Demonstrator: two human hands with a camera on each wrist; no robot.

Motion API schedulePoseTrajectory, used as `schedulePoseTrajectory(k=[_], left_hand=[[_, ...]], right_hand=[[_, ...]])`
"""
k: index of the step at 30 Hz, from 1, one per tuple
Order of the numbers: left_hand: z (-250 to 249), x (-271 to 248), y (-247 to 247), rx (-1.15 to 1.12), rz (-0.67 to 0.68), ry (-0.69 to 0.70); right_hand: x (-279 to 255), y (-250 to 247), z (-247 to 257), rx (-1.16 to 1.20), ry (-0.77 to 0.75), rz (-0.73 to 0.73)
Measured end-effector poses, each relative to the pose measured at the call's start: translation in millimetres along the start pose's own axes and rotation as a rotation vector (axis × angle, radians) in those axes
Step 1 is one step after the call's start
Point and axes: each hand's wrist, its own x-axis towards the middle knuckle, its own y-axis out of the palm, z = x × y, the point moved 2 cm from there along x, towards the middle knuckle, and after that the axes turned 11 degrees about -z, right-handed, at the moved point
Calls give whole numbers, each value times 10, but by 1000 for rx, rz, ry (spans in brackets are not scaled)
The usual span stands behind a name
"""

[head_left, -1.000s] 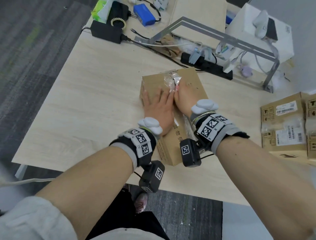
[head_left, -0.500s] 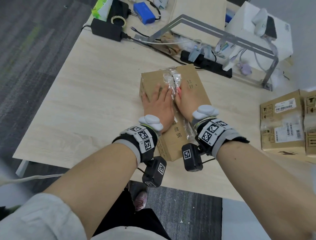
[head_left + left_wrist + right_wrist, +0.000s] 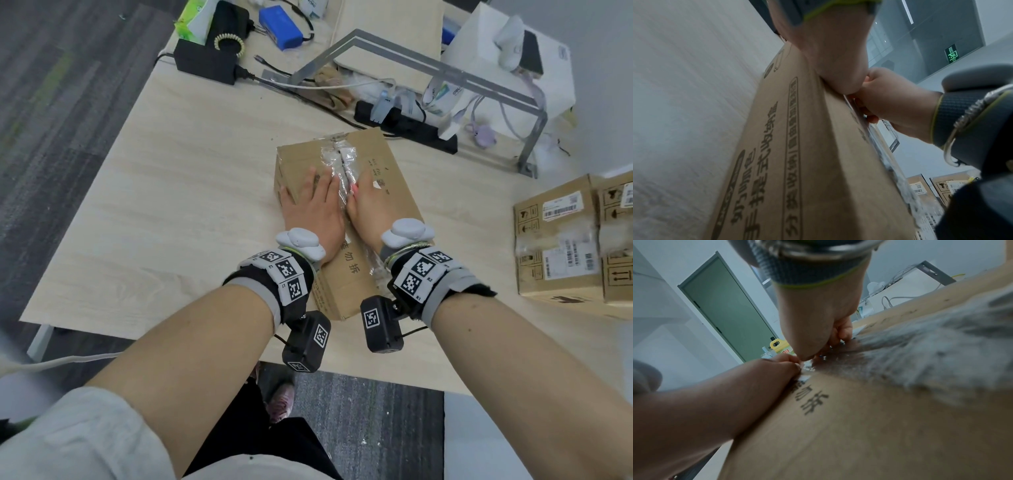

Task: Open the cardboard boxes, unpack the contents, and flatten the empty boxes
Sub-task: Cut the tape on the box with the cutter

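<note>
A: Closest in, what are the hands doing?

B: The left hand lies flat on the top of the cardboard box, fingers straight and spread, palm down just left of the centre seam. The right hand is beside it, touching it, with fingers curled down into the seam; in the right wrist view they pinch the clear packing tape that runs along it.

A: And the box itself?

B: It sits closed on the light wood table, near the front edge, lying at an angle with printed Chinese characters on its top and side. The tape is crinkled and partly lifted at the far end.

A: Further out?

B: To the right, two more sealed cardboard boxes with shipping labels stand side by side. Behind the box are a black power strip, a grey metal frame, a black power adapter and a blue battery pack.
</note>
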Motion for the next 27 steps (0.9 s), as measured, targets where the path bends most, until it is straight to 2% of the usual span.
schedulePoseTrajectory(k=[4,7,11,15,22,24,27], left_hand=[[11,-4,8,6,-10,-9],[20,-1,9,-7,-20,-4],[11,0,15,-17,-17,-9],[7,-3,20,-17,-9,-4],[17,-12,24,-54,-44,0],[3,-8,24,-46,-27,2],[11,-6,24,-54,-40,2]], right_hand=[[-46,19,-2,100,27,-10],[-108,-83,-50,299,74,-59],[8,-108,-56,372,53,-89],[225,-53,-25,280,32,-17],[204,-68,-17,126,-61,-64],[206,-58,-21,104,-43,-74],[237,-13,32,93,23,-7]])
